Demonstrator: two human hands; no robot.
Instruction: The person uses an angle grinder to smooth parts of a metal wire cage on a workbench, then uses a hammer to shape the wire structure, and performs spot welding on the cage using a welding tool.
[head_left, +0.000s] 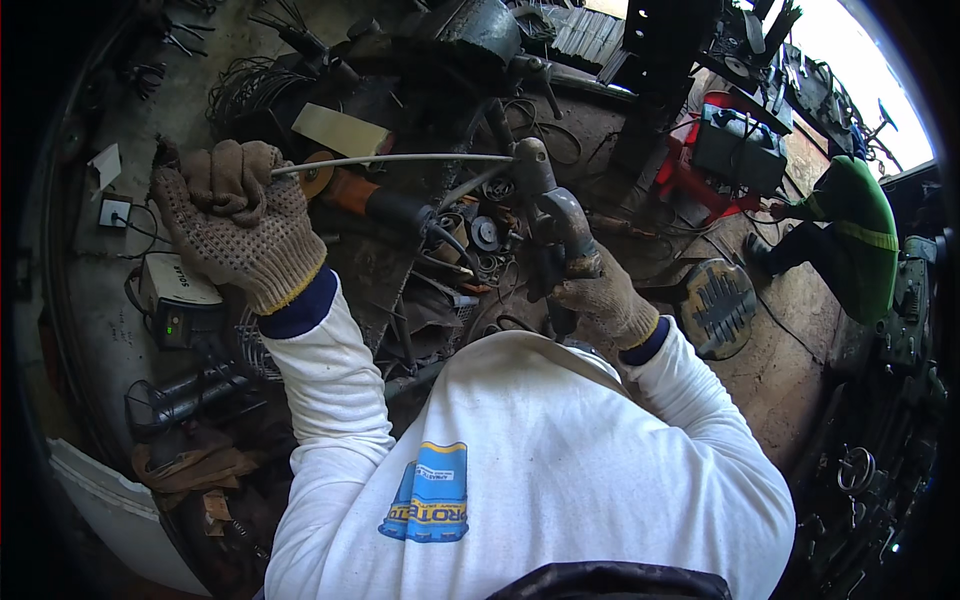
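My left hand (235, 215), in a beige dotted knit glove, is closed around one end of a thin pale rod (400, 158). The rod runs across to the right in a slight bow. Its far end meets a heavy, worn metal fitting (535, 170) with a rounded head and a hole in it. At the curved lower part of this fitting, my gloved right hand (605, 300) has its fingers wrapped round the metal; its exact kind is unclear. Beneath the rod lies an angle grinder (355, 192) with an orange body section and a tan disc.
A pale block (343, 135) lies beyond the grinder. A small boxy machine (180, 300) with a green light stands at the left. To the right are a round slotted metal plate (717, 308), a red-framed machine (690, 165), and a person in green (855, 225) bending over.
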